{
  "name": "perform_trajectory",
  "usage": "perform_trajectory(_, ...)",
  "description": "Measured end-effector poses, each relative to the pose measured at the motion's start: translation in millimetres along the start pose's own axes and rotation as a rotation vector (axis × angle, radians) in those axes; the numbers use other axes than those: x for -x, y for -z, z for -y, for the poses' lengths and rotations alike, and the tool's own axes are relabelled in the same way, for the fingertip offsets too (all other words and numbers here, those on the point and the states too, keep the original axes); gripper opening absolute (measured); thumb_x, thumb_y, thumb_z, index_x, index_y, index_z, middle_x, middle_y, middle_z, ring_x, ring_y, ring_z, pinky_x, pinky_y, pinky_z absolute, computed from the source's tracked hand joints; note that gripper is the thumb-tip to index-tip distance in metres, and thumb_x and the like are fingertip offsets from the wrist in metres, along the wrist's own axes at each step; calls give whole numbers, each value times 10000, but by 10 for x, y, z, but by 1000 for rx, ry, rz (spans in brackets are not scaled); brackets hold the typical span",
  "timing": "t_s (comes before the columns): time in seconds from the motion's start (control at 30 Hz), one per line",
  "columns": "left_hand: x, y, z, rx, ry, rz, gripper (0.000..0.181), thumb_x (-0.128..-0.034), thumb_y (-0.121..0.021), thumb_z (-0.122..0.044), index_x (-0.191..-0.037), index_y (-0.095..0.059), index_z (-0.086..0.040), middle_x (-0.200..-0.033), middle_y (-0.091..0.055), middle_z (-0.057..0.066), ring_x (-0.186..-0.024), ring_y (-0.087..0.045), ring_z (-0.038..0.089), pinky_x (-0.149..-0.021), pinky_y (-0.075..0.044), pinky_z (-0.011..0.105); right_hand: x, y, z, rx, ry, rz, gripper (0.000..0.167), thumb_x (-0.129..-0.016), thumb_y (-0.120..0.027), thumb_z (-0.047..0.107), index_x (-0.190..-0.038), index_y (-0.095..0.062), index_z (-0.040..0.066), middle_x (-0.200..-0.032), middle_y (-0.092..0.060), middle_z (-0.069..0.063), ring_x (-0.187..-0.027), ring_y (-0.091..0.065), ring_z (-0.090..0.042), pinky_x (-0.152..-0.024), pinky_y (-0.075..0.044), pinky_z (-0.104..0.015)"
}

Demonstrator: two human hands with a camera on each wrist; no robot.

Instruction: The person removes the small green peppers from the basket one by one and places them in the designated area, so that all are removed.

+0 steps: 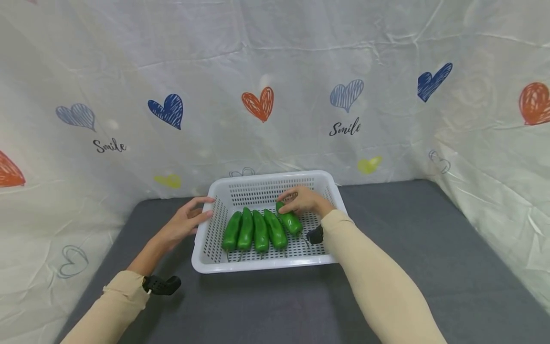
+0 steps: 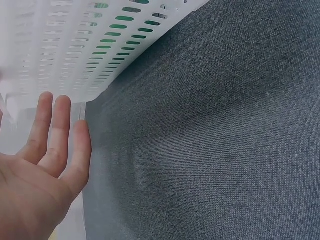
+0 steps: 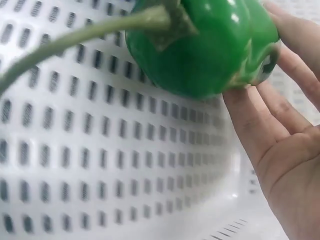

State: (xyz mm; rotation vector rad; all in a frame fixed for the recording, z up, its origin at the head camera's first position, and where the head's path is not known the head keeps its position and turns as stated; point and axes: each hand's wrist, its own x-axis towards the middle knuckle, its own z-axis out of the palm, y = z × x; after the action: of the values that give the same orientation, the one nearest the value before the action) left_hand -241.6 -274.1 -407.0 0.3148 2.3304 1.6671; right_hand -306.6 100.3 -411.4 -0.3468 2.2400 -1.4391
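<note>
One green pepper [image 1: 293, 223] pinched by right fingers [image 3: 247, 120]; left fingers [image 2: 59, 125] spread, apparently touching basket rim [image 1: 258, 266].

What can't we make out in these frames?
- Head view: part of the rightmost pepper, covered by the right hand.
- Head view: near right corner of the white basket, behind the right sleeve.
- Left wrist view: most of the thumb and index finger of the left hand, cut off by the left edge.
- Left wrist view: pepper shapes; the basket wall leaves only green through its slots.
- Right wrist view: tip of the stem, cut off by the left edge.
</note>
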Motion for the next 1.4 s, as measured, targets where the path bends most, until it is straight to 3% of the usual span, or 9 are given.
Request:
perform_trajectory(0.23, 2, 19, 0, 7, 1, 9, 560, -1038, -638, -266, -1515, -385, -121, -1395, -496, 305, -1108, -630, 353, -834, -551, 538, 81, 211, 256, -58, 56, 65, 512, -907, -794, 81, -1378, -608, 4, -1240, -649, -171, -1096, -645, -293, -897, -540, -439)
perform_trajectory(0.5, 15, 19, -21, 2, 9, 9, 575, -1037, -639, -260, -1529, -374, -125, -1395, -496, 305, -1106, -627, 360, -840, -548, 537, 221, 516, 632, -109, 170, 72, 533, -925, -767, 70, -1418, -570, 23, -1267, -618, -210, -1123, -618, -338, -915, -526, -472)
perform_trajectory(0.77, 12, 38, -28, -1, 11, 6, 575, -1032, -648, -262, -1520, -380, -116, -1399, -495, 306, -1111, -625, 358, -839, -550, 523, 551, 817, 868, -167, 279, -15, 523, -909, -783, 75, -1395, -592, 44, -1268, -591, -210, -1110, -618, -347, -915, -527, -493)
perform_trajectory(1.1, -12, 17, -52, -10, -1, 4, 561, -1033, -647, -265, -1510, -391, -117, -1388, -508, 302, -1087, -641, 341, -827, -559, 498, 1042, 1138, 818, -220, 315, -166, 516, -917, -760, 26, -1400, -583, 46, -1281, -562, -222, -1079, -643, -345, -860, -553, -499)
perform_trajectory(1.4, 10, 7, -54, -44, -13, -11, 563, -1033, -646, -268, -1512, -403, -103, -1368, -531, 301, -1071, -653, 337, -826, -562, 488, 1233, 1239, 561, -120, 316, -247, 530, -926, -768, 75, -1413, -564, 25, -1278, -578, -216, -1089, -635, -299, -840, -567, -454)
